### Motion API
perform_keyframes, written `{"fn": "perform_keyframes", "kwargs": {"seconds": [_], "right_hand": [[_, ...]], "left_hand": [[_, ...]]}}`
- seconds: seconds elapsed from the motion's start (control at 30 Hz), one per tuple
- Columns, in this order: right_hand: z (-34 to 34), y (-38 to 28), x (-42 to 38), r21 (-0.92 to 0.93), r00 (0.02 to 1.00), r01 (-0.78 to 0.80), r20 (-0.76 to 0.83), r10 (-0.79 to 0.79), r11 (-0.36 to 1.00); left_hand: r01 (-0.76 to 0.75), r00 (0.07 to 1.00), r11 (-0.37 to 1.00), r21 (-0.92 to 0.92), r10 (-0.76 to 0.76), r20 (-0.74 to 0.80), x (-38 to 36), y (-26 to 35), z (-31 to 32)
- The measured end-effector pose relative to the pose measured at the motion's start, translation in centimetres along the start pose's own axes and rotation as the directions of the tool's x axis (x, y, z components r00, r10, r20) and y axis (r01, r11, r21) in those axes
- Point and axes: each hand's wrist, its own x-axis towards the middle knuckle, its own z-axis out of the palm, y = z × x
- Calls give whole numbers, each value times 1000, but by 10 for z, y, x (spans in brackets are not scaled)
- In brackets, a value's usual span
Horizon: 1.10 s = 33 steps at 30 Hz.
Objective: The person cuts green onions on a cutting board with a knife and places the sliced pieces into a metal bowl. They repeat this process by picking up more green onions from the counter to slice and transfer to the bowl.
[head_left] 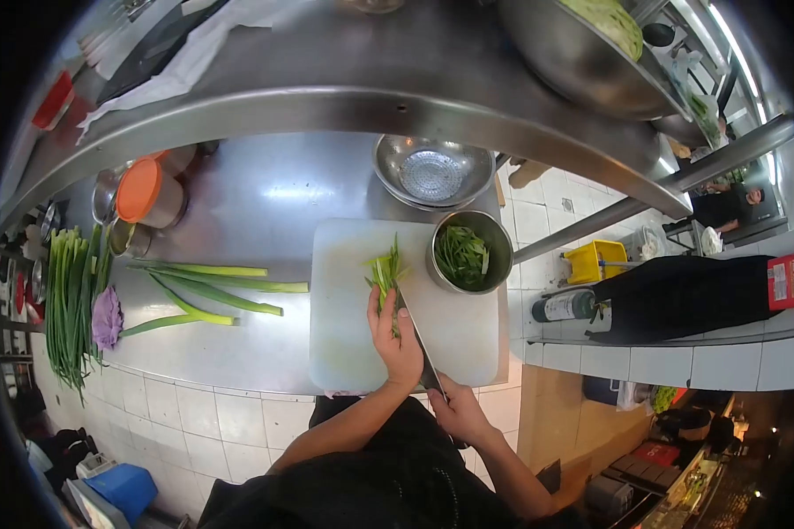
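Observation:
My left hand is closed around a small bunch of cut spring onion greens on the white cutting board. Its fingers lie on one side of the bunch and the thumb on the other. In my right hand is a kitchen knife, held by the handle. The blade points away from me and runs right beside the left hand and the greens. At the board's far right corner stands a steel pot with sliced greens inside.
Long spring onion stalks lie left of the board. Farther left are a large bundle of spring onions and a purple cloth. A tub with an orange lid and a steel colander stand behind. A metal shelf overhangs the counter.

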Motion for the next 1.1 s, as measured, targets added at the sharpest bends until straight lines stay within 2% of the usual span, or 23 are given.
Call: {"fn": "perform_keyframes", "kwargs": {"seconds": [0.1,0.2,0.23,0.27,0.3,0.33,0.37,0.4,0.43,0.47,0.5,0.53,0.6,0.63,0.67,0.7,0.73,0.83,0.9,0.97,1.03,1.07,1.1], "right_hand": [[-1,-34,-14,-55,1000,18,-22,-19,998],[0,-64,-29,14,991,74,-110,-73,997],[-2,-75,-34,145,991,5,-130,14,989],[-5,-81,-37,276,986,-62,-135,102,959],[-8,-84,-39,273,985,-54,-143,96,960],[-11,-88,-38,400,976,-44,-180,126,916],[-14,-91,-38,520,964,-26,-212,158,854],[-17,-92,-35,519,965,-9,-220,144,855],[-22,-89,-29,675,955,0,-219,201,738],[-28,-87,-23,806,945,14,-204,255,592],[-40,-86,-16,830,937,-25,-175,303,557],[-50,-82,-5,830,939,-8,-186,291,557],[-66,-72,18,980,956,-14,-44,289,197],[-74,-75,26,992,955,-25,-12,298,122],[-80,-70,33,992,956,-13,-23,293,123],[-87,-63,42,999,964,-49,50,262,-11],[-93,-68,47,985,968,-90,121,221,-144],[-103,-76,34,983,960,-107,141,241,-149],[-112,-77,15,978,955,-126,165,246,-165],[-124,-75,-15,986,964,-169,167,205,-9],[-133,-61,-45,982,976,-175,163,144,75],[-131,-59,-57,982,974,-179,168,149,60],[-129,-60,-69,975,980,-132,102,172,179]], "left_hand": [[-34,999,993,-109,33,-17,14,34,-4],[-35,997,989,-143,44,65,26,65,1],[-44,996,987,-154,55,65,31,71,8],[-85,981,991,-102,101,163,36,77,16],[-131,955,990,-52,140,263,40,84,24],[-141,953,988,-60,152,262,43,87,34],[-160,915,987,4,147,375,46,91,46],[-190,866,980,66,136,481,49,92,58],[-206,863,977,58,154,480,51,90,71],[-271,811,947,171,129,571,53,87,83],[-344,754,898,274,91,650,57,82,95],[-359,750,895,266,107,652,64,79,106],[-476,603,792,381,-22,798,79,72,129],[-486,598,791,371,-9,801,85,63,141],[-529,553,745,406,-59,831,93,54,152],[-575,509,693,434,-111,853,102,46,163],[-584,505,691,425,-101,857,110,40,169],[-627,401,696,350,-98,911,128,18,172],[-634,384,700,330,-85,919,131,6,169],[-641,363,703,310,-78,928,131,-2,170],[-617,395,708,343,-97,913,129,-3,169],[-617,387,706,347,-111,915,129,-3,167],[-658,361,674,337,-110,926,130,0,165]]}}
